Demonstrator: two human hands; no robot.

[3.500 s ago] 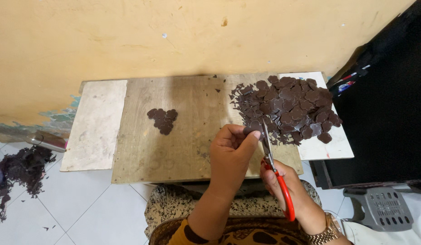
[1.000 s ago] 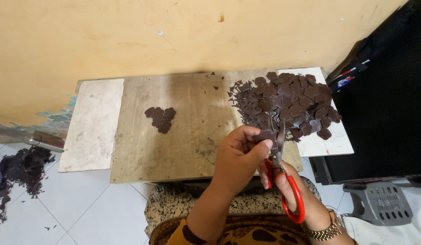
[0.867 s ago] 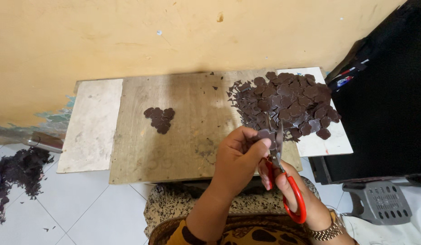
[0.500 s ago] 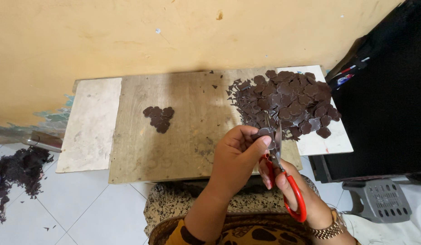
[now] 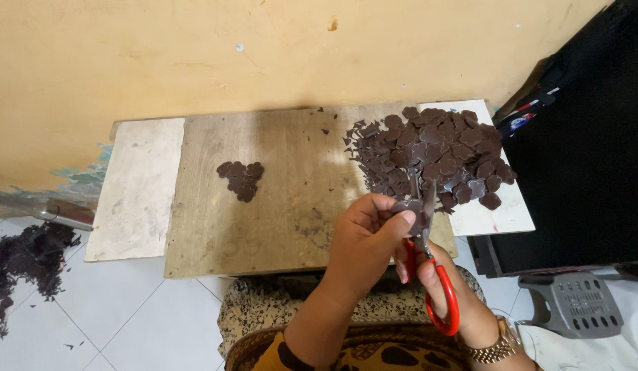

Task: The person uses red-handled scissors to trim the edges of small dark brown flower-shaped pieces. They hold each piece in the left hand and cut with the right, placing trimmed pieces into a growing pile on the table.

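Head view: my left hand [image 5: 366, 242] pinches a small dark brown cut-out piece [image 5: 410, 208] between thumb and fingertips, held up over the near edge of the wooden board [image 5: 284, 199]. My right hand [image 5: 448, 297] is closed through the red handles of the scissors [image 5: 429, 264], blades narrowly parted around the piece (exact contact hard to tell). Just beyond, a big heap of dark pieces [image 5: 432, 154] spreads across the board's right end and onto a white slab [image 5: 494, 213]. A small cluster of pieces [image 5: 240, 178] sits well apart, mid-left on the board. Dark scraps [image 5: 27, 264] lie on the floor tiles, far left.
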